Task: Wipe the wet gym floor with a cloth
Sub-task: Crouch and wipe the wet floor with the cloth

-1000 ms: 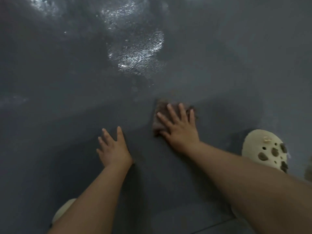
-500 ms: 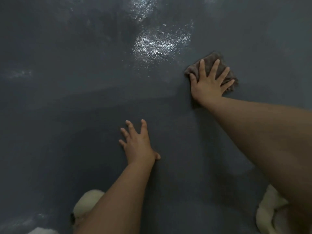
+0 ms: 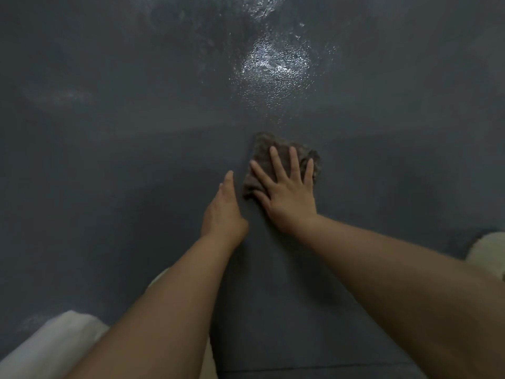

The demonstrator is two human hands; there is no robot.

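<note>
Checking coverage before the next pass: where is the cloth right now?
In the head view the cloth lies flat on the floor, centre-right, under the right hand, just below the shiny wet patch.

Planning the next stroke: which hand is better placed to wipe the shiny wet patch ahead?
Right. The right hand already presses flat on the cloth, just below the wet patch. The left hand holds nothing.

ahead: bare floor [image 3: 109, 187] | left: left hand [image 3: 222, 212] just beside cloth [image 3: 273, 149] | right: open floor
</note>
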